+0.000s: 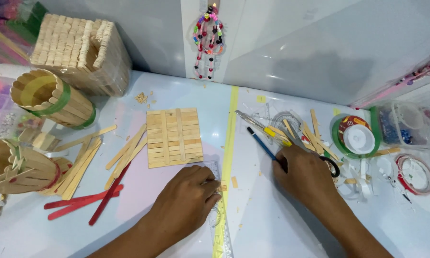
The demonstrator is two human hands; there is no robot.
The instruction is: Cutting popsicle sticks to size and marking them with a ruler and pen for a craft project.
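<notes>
— So, what is the left hand (186,200) doing right now?

— It is pressing down, fingers curled, on a clear plastic ruler (218,210) that is running along the yellow tape line (230,138) on the pale blue table (281,224). The fingertips are sitting on the ruler's upper end; the hand is not wrapping around it, only holding it flat.

— And the right hand (303,179)?

— It is reaching into the clutter on the right. A blue pencil (261,143) is sticking out up and to the left from under its fingers, so the fingers are touching its lower end. Whether they are actually closing around the pencil I cannot tell, since the back of the hand is hiding them.

— What is lying near the grips?

— A flat panel of wooden sticks (173,137) is lying just above the left hand, apart from it, its lower edge close to the ruler's top. Loose wooden sticks (124,155) and a few red sticks (88,200) are scattering to the left. Beside the right hand, a green tape roll (355,136) is sitting with white ribbon spools, and a red-rimmed roll (414,174) is lying farther right.

— Anything at the far left?

— Stick-built cups (50,98) and a stick box (83,50) are standing there.
</notes>
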